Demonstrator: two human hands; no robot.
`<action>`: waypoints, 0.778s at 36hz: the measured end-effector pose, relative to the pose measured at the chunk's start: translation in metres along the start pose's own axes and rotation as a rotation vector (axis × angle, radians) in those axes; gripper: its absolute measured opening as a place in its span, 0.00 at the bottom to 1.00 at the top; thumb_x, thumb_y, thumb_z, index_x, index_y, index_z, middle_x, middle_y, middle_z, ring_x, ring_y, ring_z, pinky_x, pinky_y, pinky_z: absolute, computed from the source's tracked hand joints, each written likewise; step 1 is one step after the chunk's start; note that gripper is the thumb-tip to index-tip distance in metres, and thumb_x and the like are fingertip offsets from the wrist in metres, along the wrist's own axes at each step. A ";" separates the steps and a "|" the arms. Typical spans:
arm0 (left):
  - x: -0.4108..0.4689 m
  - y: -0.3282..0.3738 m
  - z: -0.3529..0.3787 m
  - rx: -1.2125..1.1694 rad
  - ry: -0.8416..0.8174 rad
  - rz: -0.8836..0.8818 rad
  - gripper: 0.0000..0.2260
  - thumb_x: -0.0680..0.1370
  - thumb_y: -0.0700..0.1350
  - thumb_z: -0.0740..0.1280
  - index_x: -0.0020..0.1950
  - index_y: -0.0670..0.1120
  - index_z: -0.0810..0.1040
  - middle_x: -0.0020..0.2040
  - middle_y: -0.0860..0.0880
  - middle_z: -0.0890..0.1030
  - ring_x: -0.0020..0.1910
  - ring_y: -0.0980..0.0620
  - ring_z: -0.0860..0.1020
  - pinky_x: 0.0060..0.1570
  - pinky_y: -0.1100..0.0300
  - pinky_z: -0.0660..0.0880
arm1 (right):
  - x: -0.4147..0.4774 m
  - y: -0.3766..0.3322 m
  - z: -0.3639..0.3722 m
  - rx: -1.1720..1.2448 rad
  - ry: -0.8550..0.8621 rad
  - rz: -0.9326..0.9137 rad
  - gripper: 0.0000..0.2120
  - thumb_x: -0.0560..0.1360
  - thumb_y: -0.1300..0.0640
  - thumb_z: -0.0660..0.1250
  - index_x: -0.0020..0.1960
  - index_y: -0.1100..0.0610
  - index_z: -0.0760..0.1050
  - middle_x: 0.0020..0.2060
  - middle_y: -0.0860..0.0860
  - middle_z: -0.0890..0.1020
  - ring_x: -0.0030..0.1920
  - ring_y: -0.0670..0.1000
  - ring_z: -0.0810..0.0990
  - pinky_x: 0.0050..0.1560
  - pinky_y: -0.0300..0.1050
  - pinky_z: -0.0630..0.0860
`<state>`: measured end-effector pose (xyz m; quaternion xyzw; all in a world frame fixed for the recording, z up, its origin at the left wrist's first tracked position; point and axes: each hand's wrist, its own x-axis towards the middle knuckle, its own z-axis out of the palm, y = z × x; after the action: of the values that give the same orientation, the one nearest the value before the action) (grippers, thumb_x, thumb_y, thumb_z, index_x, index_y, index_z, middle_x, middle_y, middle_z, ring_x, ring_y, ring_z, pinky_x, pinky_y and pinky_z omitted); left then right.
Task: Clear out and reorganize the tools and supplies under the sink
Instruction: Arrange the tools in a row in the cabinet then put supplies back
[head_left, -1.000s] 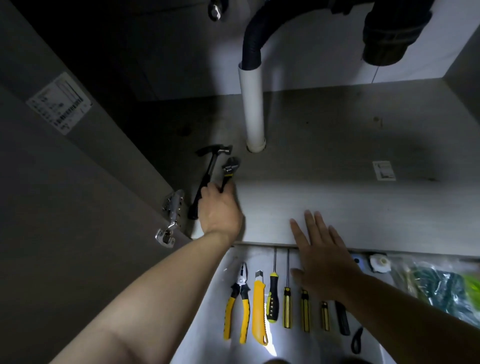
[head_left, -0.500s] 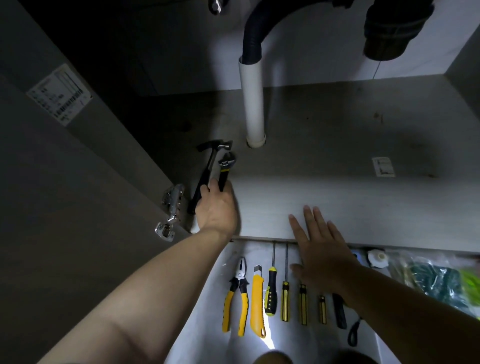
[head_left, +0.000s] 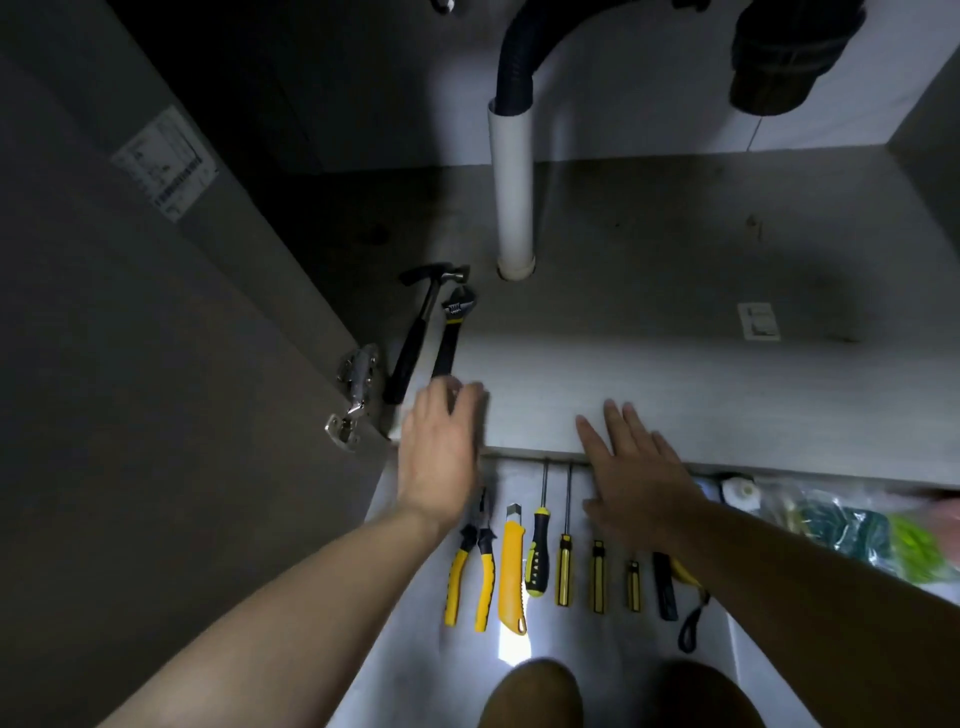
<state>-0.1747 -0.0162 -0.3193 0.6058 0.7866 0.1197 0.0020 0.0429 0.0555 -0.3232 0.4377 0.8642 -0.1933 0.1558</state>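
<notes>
A black-handled hammer (head_left: 418, 327) and an adjustable wrench (head_left: 451, 332) lie side by side on the cabinet floor (head_left: 649, 374) at its front left. My left hand (head_left: 441, 447) hovers just in front of their handle ends, fingers relaxed and holding nothing. My right hand (head_left: 631, 467) rests flat on the cabinet's front edge, fingers straight. On the floor in front lie yellow-handled pliers (head_left: 470, 577), a yellow utility knife (head_left: 511, 571) and several screwdrivers (head_left: 540, 545) in a row.
A white drain pipe (head_left: 511, 192) rises from the cabinet floor behind the hammer, with a black hose above. The open door and its hinge (head_left: 356, 395) stand at the left. A plastic bag with green contents (head_left: 852, 530) lies at the right.
My left hand let go of the wrench's handle and drew back toward me; the wrench now lies beside the hammer. My right hand has hardly moved.
</notes>
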 end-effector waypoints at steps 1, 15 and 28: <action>-0.018 0.001 0.000 -0.079 -0.008 0.016 0.28 0.73 0.36 0.72 0.71 0.51 0.71 0.67 0.48 0.70 0.66 0.48 0.70 0.65 0.55 0.71 | -0.007 -0.004 0.000 0.039 0.008 0.003 0.45 0.78 0.45 0.64 0.81 0.50 0.35 0.79 0.57 0.34 0.79 0.59 0.34 0.78 0.58 0.42; -0.146 0.008 0.063 -0.352 -0.395 -0.603 0.26 0.76 0.54 0.71 0.70 0.48 0.67 0.64 0.47 0.69 0.66 0.45 0.68 0.56 0.47 0.76 | -0.078 -0.037 0.057 0.267 0.185 -0.145 0.13 0.77 0.56 0.64 0.61 0.50 0.75 0.53 0.47 0.72 0.54 0.44 0.69 0.54 0.39 0.72; -0.134 -0.004 0.051 -0.376 -0.433 -0.652 0.21 0.70 0.58 0.75 0.55 0.49 0.75 0.51 0.50 0.75 0.51 0.46 0.78 0.43 0.52 0.75 | -0.068 -0.068 0.085 0.687 -0.060 0.008 0.09 0.79 0.59 0.62 0.55 0.48 0.76 0.47 0.47 0.79 0.45 0.46 0.79 0.45 0.46 0.77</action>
<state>-0.1352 -0.1359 -0.3887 0.3257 0.8828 0.1239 0.3150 0.0340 -0.0686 -0.3541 0.4621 0.7419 -0.4853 0.0254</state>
